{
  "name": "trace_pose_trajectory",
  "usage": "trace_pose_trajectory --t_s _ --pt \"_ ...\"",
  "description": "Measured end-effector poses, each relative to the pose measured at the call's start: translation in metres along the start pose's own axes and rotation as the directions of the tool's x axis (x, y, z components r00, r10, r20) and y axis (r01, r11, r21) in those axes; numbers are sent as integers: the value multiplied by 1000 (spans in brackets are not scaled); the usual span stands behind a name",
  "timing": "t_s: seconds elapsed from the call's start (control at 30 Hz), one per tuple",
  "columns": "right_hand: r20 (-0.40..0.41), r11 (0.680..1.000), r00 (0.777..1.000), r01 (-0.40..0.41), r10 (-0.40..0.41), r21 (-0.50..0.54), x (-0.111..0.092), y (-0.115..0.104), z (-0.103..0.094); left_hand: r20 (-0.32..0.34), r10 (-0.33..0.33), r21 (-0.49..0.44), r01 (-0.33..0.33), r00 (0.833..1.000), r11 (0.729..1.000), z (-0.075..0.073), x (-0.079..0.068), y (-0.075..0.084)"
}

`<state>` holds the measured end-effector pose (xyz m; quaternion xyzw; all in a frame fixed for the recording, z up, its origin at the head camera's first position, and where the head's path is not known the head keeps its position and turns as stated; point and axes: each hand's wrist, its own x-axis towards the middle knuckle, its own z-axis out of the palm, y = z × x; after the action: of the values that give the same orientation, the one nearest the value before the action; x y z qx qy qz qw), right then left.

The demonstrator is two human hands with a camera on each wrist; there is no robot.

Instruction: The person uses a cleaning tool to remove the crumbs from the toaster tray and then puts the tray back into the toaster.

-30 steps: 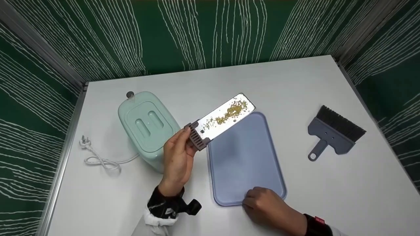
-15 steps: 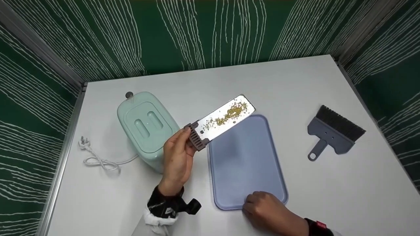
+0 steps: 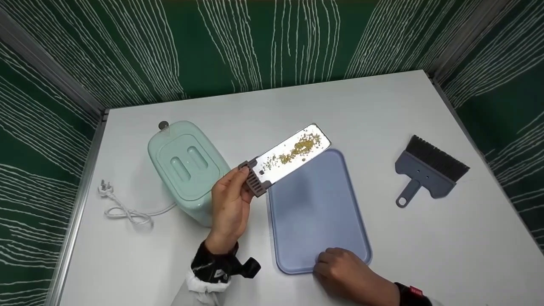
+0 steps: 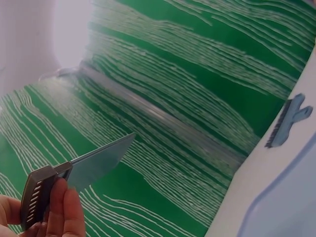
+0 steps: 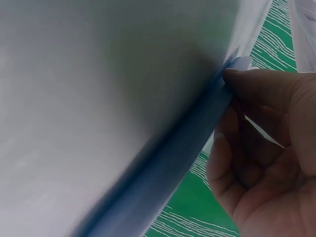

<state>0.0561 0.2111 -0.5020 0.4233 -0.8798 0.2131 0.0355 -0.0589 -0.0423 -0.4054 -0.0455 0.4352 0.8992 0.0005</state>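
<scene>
My left hand (image 3: 231, 208) pinches the grey slotted end of a crumb tray (image 3: 278, 172), holding it in the air. Yellow-brown crumbs (image 3: 302, 145) lie scattered over its shiny metal plate. In the left wrist view, fingers and thumb hold the grey end, and the crumb tray (image 4: 98, 163) shows nearly edge-on. My right hand (image 3: 342, 270) grips the near edge of a blue rectangular tray (image 3: 323, 212); the right wrist view shows thumb and fingers on its rim (image 5: 173, 158). The blue tray lies below and right of the crumb tray, which hides its far left corner.
A mint-green toaster (image 3: 191, 165) stands left of my left hand, its white cord and plug (image 3: 106, 189) beside it. A grey brush (image 3: 427, 174) with black bristles lies at the right of the white table (image 3: 361, 102). Green walls (image 3: 272, 46) enclose the table.
The blue tray and my right hand have shifted slightly toward me. My left hand keeps the crumb tray almost still. The head view has turned a little.
</scene>
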Motion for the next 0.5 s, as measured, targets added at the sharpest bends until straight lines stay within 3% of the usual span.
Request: trace_pose_trajectory --t_s 0.17,0.33,0.4,0.5 --pt "-162 999 987 -25 19 -30 -1 8 -7 4 7 8 -7 1000 1000 0 0 -1" --pt "-290 977 948 -174 133 -120 -6 38 -33 4 10 23 -10 1000 1000 -1 0 -1" --pt "-330 953 920 -270 213 -137 -12 54 -46 4 8 26 -8 1000 1000 -1 0 -1" --pt "-378 900 860 -416 342 -133 -25 79 -61 11 5 26 -5 1000 1000 -1 -2 -1"
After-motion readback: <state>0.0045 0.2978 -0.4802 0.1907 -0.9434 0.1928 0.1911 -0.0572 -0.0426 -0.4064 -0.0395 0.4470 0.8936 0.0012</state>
